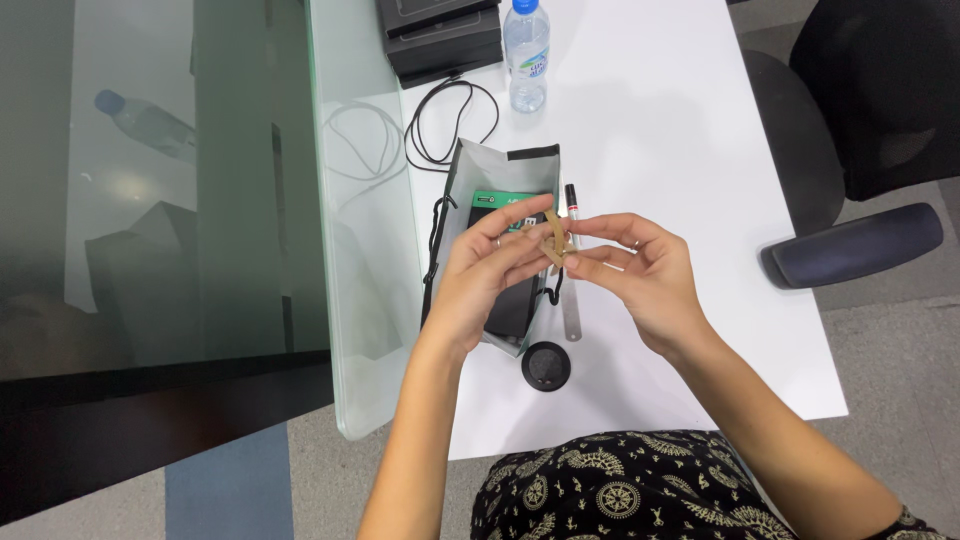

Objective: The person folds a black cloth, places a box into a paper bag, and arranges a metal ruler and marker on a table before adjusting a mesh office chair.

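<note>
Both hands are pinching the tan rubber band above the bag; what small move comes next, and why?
Probably spread the tan rubber band wider: left hand and right hand hold it bunched between fingertips, above the open grey-lined paper bag on the white table.

On the table (680, 130), a bag (500, 175) is lying before the bottle (526, 55), with a cable (440, 125) to its left and a pen (571, 205) along its right. A round cap (546, 366) is sitting nearer the person, below both hands.
</note>
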